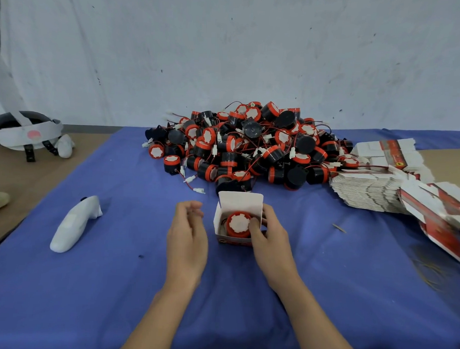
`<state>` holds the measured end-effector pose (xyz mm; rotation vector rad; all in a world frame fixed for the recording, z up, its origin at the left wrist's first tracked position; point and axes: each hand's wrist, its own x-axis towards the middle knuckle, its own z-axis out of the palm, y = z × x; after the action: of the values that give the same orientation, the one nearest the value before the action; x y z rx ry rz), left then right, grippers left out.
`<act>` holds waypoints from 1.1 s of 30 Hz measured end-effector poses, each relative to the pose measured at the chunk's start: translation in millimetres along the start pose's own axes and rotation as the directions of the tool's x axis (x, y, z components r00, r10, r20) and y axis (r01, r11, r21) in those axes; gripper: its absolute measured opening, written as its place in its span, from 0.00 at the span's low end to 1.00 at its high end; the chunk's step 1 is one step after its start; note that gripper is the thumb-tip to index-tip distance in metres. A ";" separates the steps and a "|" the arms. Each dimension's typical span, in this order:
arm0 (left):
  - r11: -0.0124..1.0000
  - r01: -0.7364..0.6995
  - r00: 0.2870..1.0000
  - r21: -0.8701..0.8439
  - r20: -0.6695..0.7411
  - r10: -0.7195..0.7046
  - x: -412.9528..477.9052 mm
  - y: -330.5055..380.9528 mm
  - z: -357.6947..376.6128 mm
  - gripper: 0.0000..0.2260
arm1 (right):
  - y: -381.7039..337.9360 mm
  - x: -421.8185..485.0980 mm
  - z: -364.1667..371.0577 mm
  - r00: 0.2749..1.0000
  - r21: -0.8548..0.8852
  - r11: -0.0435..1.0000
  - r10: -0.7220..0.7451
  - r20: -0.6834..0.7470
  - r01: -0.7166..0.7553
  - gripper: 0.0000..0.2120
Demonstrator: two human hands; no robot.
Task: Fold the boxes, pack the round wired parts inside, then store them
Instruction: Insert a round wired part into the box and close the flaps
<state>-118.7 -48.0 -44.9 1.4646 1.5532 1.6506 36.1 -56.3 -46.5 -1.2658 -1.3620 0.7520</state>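
Note:
A small white and red box [239,205] stands open on the blue cloth, its lid flap up at the back. Inside it sits a round part [237,224] with a red rim and white top. My right hand [269,235] grips the box's right side, with the thumb pressing on the part. My left hand [186,235] hovers just left of the box, fingers loosely curled, holding nothing. Behind the box lies a big heap of round wired parts [248,146], black and red with red wires and white plugs.
Flat unfolded boxes [376,186] are stacked at the right, with more [438,212] sliding toward the table's edge. A white controller [75,224] lies on the cloth [113,274] at the left. A headset [25,132] rests at the far left on the brown table.

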 end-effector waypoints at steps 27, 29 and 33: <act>0.994 0.079 0.936 -0.070 0.348 -0.050 5.4 -1.5 0.6 0.07 | 2.7 6.1 -2.6 0.992 0.151 0.986 0.055 0.111 -0.072 0.20; 0.990 0.086 0.941 -0.111 0.335 -0.044 5.3 2.0 -0.6 0.06 | 3.1 6.1 -2.6 0.993 0.184 0.981 0.046 0.113 -0.066 0.20; 0.983 0.092 0.944 -0.156 0.327 -0.037 4.8 7.2 -1.9 0.07 | 2.7 4.7 -0.4 0.993 0.199 0.978 0.041 0.111 -0.063 0.21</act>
<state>-119.5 -46.7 -36.2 1.4879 1.2363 1.3843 37.9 -51.3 -47.5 -1.1173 -1.3044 0.9808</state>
